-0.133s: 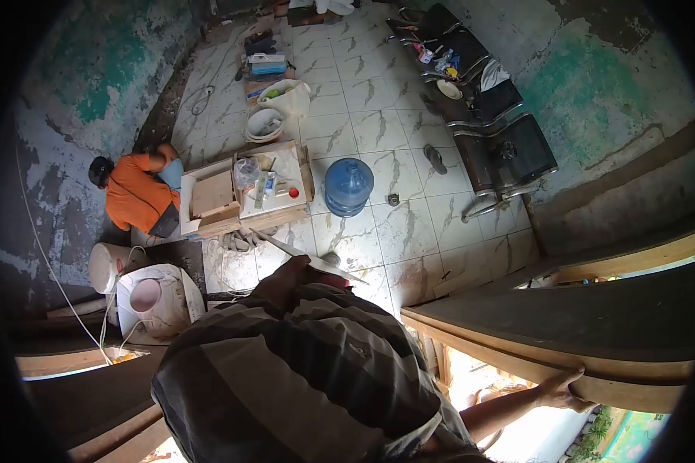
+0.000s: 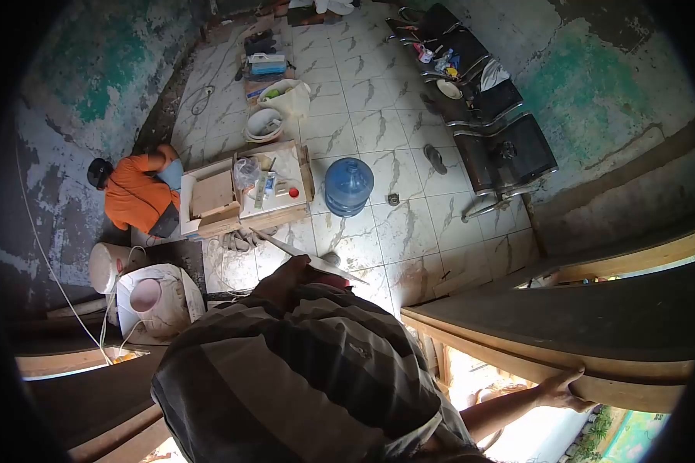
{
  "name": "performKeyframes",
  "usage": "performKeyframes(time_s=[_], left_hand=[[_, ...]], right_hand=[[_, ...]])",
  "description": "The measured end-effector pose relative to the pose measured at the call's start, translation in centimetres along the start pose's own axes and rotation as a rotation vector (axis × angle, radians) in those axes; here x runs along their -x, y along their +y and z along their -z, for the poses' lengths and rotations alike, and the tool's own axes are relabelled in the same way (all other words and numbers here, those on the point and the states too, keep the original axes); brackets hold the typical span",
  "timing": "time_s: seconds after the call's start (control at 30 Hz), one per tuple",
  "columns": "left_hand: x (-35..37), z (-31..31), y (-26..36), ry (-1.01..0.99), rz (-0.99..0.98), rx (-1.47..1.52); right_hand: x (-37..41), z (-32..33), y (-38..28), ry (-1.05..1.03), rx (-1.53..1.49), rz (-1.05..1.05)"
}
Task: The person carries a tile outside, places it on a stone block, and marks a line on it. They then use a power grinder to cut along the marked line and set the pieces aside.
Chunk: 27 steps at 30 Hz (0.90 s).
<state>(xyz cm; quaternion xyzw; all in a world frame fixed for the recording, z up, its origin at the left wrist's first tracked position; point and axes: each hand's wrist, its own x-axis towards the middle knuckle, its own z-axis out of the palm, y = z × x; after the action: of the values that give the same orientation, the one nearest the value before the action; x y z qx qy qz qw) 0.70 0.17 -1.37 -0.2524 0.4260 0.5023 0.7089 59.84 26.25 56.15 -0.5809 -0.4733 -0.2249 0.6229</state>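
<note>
In front of the striped shirt, my left hand [image 2: 287,279] is closed on a long, flat, pale tool [image 2: 305,255] that slants across in front of me. A red part shows below its edge beside my fingers, though its kind is unclear. Over on the right, my right hand [image 2: 565,390] grips the edge of a wooden frame [image 2: 502,356], thumb and fingers around the wood. A pair of gloves [image 2: 241,241] lies on the floor just beyond my left hand.
A blue water jug [image 2: 349,187] stands on the tiles beside a wooden box [image 2: 249,221] holding small items. A person in orange [image 2: 139,193] crouches at the left wall. Buckets [image 2: 264,125] stand farther back. Black chairs [image 2: 510,154] line the right wall; a sandal [image 2: 435,159] lies nearby.
</note>
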Motion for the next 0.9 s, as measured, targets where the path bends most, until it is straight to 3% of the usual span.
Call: performKeyframes(time_s=[0.2,0.37,0.5,0.53,0.6,0.63,0.67,0.7,0.73,0.77,0.8,0.83,0.87,0.9], left_hand=[[0.7,-3.0,-0.2,0.104,-0.081,0.048],[5.9,-6.2,-0.5,0.192,-0.125,0.061],[11.3,-6.2,-1.2,0.319,-0.528,-0.690],[12.0,-7.3,-0.4,0.297,-0.609,-0.921],[13.9,-9.1,1.0,0.153,-0.763,-1.409],[13.3,-10.7,1.6,0.025,-0.832,-1.650],[13.2,-11.6,2.2,-0.075,-0.759,-1.757],[13.2,-12.2,3.7,-0.127,-0.643,-1.602],[13.2,-12.8,4.9,-0.140,-0.515,-1.446],[13.1,-14.7,4.7,-0.207,-0.432,-1.539],[13.8,-17.1,4.5,-0.169,-0.326,-1.589],[14.9,-20.0,4.2,-0.119,-0.236,-1.639],[15.0,-22.1,4.9,-0.054,-0.162,-1.684],[13.9,-23.2,6.4,-0.083,-0.125,-1.761]], right_hand=[[0.3,0.0,0.1,-0.002,-0.007,-0.025],[0.3,-0.3,0.2,0.011,-0.015,0.013],[0.6,-0.3,1.4,0.022,-0.105,-0.029],[0.7,0.1,1.2,-0.001,0.046,-0.095],[0.9,-0.2,2.2,0.002,-0.027,-0.140],[0.8,-0.3,4.1,0.005,-0.123,-0.022],[0.7,-0.3,4.2,-0.013,-0.179,0.014],[0.9,0.4,1.5,-0.082,-0.084,0.017],[1.3,0.8,0.4,-0.125,-0.171,-0.001],[1.0,1.9,0.1,-0.195,-0.200,0.005],[1.8,2.8,1.3,-0.217,-0.099,-0.001],[3.4,3.1,2.3,-0.234,-0.379,-0.031],[5.7,4.5,0.2,-0.255,-0.306,-0.318],[8.8,4.9,1.1,-0.243,-0.212,-0.234]])
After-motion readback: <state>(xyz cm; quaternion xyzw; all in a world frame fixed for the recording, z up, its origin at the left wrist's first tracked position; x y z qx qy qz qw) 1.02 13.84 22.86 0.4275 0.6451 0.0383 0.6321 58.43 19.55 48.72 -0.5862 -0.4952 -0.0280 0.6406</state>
